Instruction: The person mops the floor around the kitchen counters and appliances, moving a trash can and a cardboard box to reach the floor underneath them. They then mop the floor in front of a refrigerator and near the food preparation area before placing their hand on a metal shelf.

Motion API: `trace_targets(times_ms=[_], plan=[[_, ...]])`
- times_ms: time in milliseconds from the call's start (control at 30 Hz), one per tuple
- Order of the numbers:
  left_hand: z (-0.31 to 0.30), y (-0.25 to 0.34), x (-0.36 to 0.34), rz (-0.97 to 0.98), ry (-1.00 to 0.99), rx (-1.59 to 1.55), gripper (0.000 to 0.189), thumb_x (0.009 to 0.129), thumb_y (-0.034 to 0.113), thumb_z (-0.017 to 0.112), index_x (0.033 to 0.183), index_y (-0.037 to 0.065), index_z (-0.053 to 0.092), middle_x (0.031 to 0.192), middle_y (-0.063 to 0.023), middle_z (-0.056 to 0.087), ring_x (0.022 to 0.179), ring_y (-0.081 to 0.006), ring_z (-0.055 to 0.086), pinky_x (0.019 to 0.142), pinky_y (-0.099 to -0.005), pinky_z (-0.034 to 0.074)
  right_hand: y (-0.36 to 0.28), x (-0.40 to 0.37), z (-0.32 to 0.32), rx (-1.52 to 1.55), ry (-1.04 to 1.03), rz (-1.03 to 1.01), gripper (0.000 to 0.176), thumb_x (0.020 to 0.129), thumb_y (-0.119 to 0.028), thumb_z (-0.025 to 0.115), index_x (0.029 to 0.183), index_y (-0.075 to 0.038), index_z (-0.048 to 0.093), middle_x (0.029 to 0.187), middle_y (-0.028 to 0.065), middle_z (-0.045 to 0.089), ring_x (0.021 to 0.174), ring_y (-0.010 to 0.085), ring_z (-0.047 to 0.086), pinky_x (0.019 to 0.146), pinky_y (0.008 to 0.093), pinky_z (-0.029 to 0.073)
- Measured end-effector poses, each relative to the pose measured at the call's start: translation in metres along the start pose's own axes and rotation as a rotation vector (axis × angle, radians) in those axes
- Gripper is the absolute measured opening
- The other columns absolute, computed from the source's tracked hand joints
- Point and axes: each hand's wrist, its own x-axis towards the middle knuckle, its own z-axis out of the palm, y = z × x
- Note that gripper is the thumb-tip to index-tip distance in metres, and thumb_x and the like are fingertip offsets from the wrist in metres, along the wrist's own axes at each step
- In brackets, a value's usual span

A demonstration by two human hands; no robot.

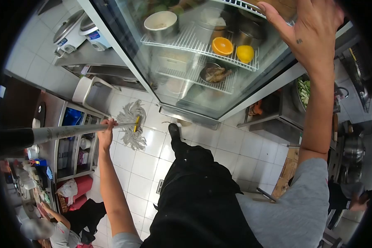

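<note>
Hands (106, 133) apart, left on shaggy grey mop (129, 118)

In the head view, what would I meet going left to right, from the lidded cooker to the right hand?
Lidded cooker, left hand, mop head, black shoe, cut orange, yellow citrus fruit, right hand.

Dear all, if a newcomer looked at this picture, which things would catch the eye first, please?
Probably the glass fridge at the top centre, where a cut orange and a yellow fruit shine on a wire shelf. Next, the grey mop, its strands spread on the white tiles left of centre, its pole in the left hand. Then the large right hand, spread at the fridge's upper right.
</note>
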Motion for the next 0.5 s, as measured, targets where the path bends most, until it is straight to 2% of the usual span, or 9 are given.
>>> trace_targets(times_ms=[67, 167, 367, 467, 500], plan=[[-0.003, 0.0, -0.008, -0.022, -0.027, 0.015, 0.036, 0.101, 0.033, 0.061, 0.082, 0.003, 0.065, 0.089, -0.0078, 0.07, 0.091, -0.0155, 0.061, 0.091, -0.0319, 0.044, -0.001, -0.001, 0.001, -0.008, 0.001, 0.01, 0.066, 0.078, -0.042, 0.07, 0.138, -0.02, 0.053, 0.163, 0.0125, 0.028, 0.152, 0.0381, 0.016, 0.121, 0.0603, 0.008], [-0.011, -0.004, -0.018, -0.038, -0.03, -0.032, 0.035, 0.101, 0.031, 0.06, 0.081, 0.003, 0.063, 0.089, -0.0078, 0.07, 0.091, -0.0155, 0.061, 0.093, -0.0317, 0.044, -0.004, -0.001, -0.004, -0.001, -0.029, 0.034, 0.065, 0.078, -0.042, 0.07, 0.137, -0.02, 0.054, 0.162, 0.0125, 0.028, 0.152, 0.038, 0.016, 0.121, 0.0602, 0.009], [-0.015, -0.001, -0.023, -0.062, 0.044, -0.101, 0.034, 0.102, 0.029, 0.06, 0.079, 0.004, 0.059, 0.087, -0.0068, 0.068, 0.088, -0.0145, 0.059, 0.089, -0.0311, 0.043, -0.006, 0.002, -0.009, 0.08, -0.062, 0.069, 0.064, 0.077, -0.039, 0.073, 0.135, -0.02, 0.055, 0.162, 0.0128, 0.028, 0.152, 0.0377, 0.016, 0.121, 0.0609, 0.008], [-0.01, -0.002, -0.006, -0.054, -0.038, -0.077, 0.035, 0.1, 0.032, 0.062, 0.081, 0.003, 0.062, 0.085, -0.0073, 0.07, 0.09, -0.015, 0.061, 0.089, -0.0312, 0.045, -0.006, 0.0, -0.006, 0.087, -0.04, 0.057, 0.065, 0.076, -0.038, 0.073, 0.136, -0.02, 0.055, 0.163, 0.0128, 0.027, 0.152, 0.0381, 0.016, 0.121, 0.0613, 0.009], [-0.007, -0.002, 0.0, -0.02, -0.057, -0.051, 0.035, 0.099, 0.032, 0.063, 0.08, 0.003, 0.063, 0.085, -0.0061, 0.069, 0.086, -0.0133, 0.059, 0.086, -0.03, 0.044, -0.006, 0.001, -0.005, 0.075, -0.035, 0.058, 0.065, 0.076, -0.038, 0.073, 0.136, -0.02, 0.054, 0.163, 0.0129, 0.027, 0.152, 0.0383, 0.016, 0.121, 0.0615, 0.009]])
